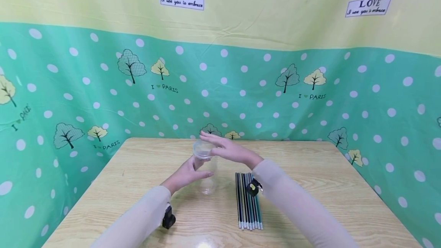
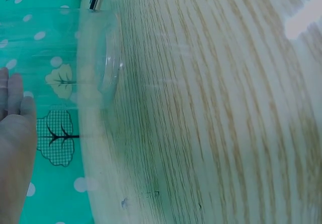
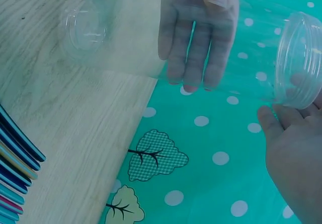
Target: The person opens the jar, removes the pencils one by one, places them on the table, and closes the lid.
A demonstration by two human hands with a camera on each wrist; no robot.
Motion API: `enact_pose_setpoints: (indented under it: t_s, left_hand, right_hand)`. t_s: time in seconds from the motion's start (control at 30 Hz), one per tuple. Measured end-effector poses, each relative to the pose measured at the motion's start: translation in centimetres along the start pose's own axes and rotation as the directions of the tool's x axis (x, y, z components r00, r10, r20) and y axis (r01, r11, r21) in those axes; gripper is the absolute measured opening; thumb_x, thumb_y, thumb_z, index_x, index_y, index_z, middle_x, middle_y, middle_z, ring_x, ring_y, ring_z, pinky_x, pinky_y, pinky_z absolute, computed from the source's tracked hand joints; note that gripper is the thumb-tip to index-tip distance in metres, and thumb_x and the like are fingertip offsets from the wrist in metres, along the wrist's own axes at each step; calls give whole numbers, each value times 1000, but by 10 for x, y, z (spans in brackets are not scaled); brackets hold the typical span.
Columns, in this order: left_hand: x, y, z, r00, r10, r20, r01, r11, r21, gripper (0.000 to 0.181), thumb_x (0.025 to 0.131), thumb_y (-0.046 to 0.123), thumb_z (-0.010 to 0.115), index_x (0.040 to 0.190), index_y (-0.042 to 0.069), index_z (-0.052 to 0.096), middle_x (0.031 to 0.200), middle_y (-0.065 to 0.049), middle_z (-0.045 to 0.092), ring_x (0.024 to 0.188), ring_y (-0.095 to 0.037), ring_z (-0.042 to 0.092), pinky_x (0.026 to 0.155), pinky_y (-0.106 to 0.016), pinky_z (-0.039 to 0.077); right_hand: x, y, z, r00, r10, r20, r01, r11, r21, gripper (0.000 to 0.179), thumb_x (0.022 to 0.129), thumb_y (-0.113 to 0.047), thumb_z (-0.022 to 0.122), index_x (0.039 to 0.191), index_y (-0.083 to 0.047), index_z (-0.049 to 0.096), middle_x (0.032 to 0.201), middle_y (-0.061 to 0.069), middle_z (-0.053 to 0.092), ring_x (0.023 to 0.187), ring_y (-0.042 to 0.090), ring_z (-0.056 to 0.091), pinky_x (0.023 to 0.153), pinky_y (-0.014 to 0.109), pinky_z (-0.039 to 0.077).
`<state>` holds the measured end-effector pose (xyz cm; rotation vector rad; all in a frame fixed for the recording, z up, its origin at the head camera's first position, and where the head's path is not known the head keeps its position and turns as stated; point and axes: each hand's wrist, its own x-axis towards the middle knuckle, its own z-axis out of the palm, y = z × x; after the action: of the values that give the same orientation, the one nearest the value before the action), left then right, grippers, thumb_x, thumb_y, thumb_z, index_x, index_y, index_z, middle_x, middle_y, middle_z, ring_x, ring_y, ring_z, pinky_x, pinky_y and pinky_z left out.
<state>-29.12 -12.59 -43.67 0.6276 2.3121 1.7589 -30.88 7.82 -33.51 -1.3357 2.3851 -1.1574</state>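
Observation:
A tall clear plastic jar (image 1: 208,181) stands over the middle of the table, its ridged clear lid (image 3: 300,58) at the top end. My left hand (image 1: 187,173) holds the jar's body from the left. In the right wrist view, that hand's fingers (image 3: 193,58) show through the clear wall, with the thumb on the near side. From the right, my right hand (image 1: 234,151) reaches over the top and grips the lid's edge, fingers on the far side and thumb on the near side. Part of its grip is hidden in the right wrist view.
Several dark and coloured pencils (image 1: 244,202) lie side by side on the wooden table (image 1: 144,186), right of the jar and partly beneath my right forearm. A green and yellow patterned curtain (image 1: 220,95) hangs behind the table's far edge and along both sides.

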Motion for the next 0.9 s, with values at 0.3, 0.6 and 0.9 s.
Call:
enact_pose_setpoints:
  t_s: [0.3,0.6,0.9]
  left_hand:
    - [0,-1,0,999,31,25,-31,999,10,82,77,35,73,140,40,20,140,11,36,131,-15,27,105,-50,20]
    - [-1,-2,-1,999,33,37,-35,999,32,86,79,34,72,142,39,14,143,12,29,133,-16,22,105,-53,18]
    - [-2,0,0,999,28,34,-30,997,67,83,80,33,71,142,36,17,146,13,23,134,-16,20,106,-48,19]
  right_hand:
    - [0,2,-1,996,29,-84,-37,996,-87,59,85,-47,59,137,-30,39,138,-9,39,123,10,38,96,44,36]
    - [5,-2,15,950,130,-284,-187,965,-183,67,70,-65,63,127,-32,51,108,-8,45,94,11,46,71,30,45]
    - [15,-12,32,886,188,-423,-331,896,-295,79,61,-79,56,109,-16,45,96,-1,42,81,14,43,60,25,44]
